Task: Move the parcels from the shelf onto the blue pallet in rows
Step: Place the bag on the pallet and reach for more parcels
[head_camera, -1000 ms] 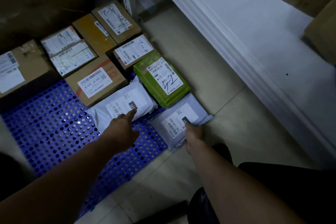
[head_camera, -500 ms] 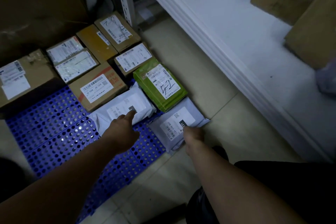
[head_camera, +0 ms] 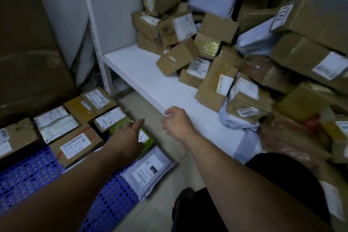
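Two empty hands: left hand outstretched, right hand loosely curled; we should grip the cardboard box at two o'clock squarely.

Jumbled pile of parcels is lying on white shelf. Rows of labelled parcels are sitting on blue pallet on the floor.

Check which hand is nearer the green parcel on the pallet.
Left. The left hand is directly over the green parcel, hiding part of it; contact is unclear. The right hand is off to its right, by the white shelf's front edge, holding nothing.
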